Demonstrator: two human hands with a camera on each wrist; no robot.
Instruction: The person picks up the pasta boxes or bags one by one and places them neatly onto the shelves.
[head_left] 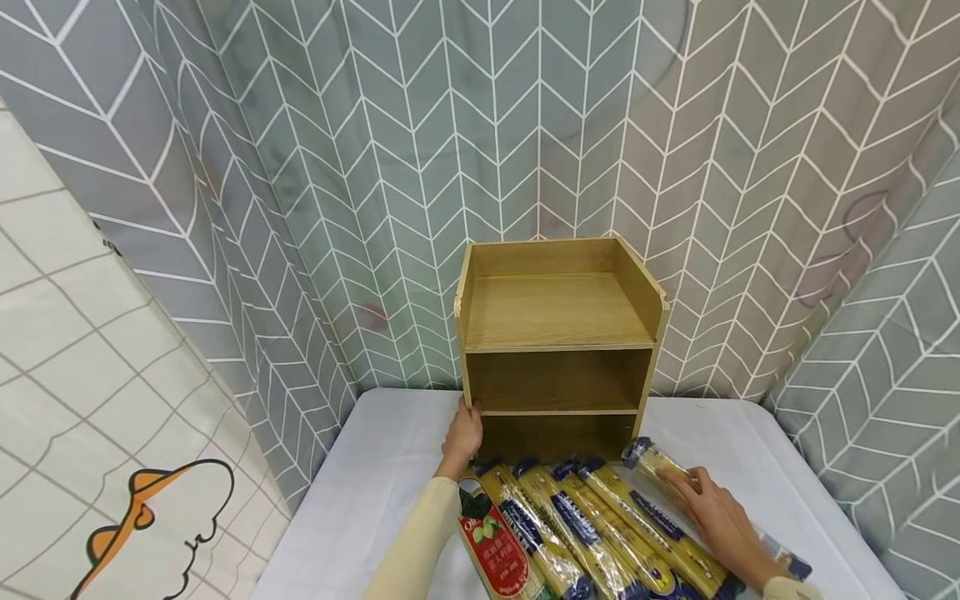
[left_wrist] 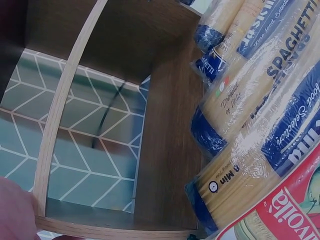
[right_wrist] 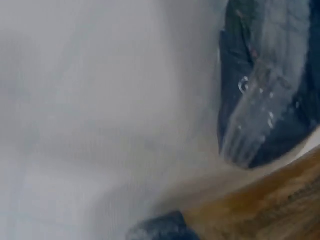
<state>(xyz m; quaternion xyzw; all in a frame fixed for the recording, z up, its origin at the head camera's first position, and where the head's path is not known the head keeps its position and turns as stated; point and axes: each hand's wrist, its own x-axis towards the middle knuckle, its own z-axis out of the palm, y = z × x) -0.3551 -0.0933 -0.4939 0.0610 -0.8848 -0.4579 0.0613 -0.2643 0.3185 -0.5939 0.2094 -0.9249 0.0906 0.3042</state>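
Note:
A small wooden shelf unit (head_left: 558, 343) stands on the table. My left hand (head_left: 462, 435) grips its left side panel near the bottom; in the left wrist view part of the hand (left_wrist: 17, 212) shows at the panel's edge. Several clear packets of spaghetti (head_left: 573, 521) with blue labels lie side by side in front of the shelf, alongside a red-labelled pasta packet (head_left: 497, 546). At the right end my right hand (head_left: 716, 518) holds a spaghetti packet (head_left: 651, 458) from above, fingers bent over it. The right wrist view shows blurred packet ends (right_wrist: 235, 110) but no hand.
A white cloth covers the table (head_left: 375, 467). Patterned grey curtains (head_left: 555, 125) hang behind and beside it. The shelf has an open top tray (head_left: 555, 308) and two compartments below. At the left hangs a white gridded cloth (head_left: 97, 350) with a cartoon drawing.

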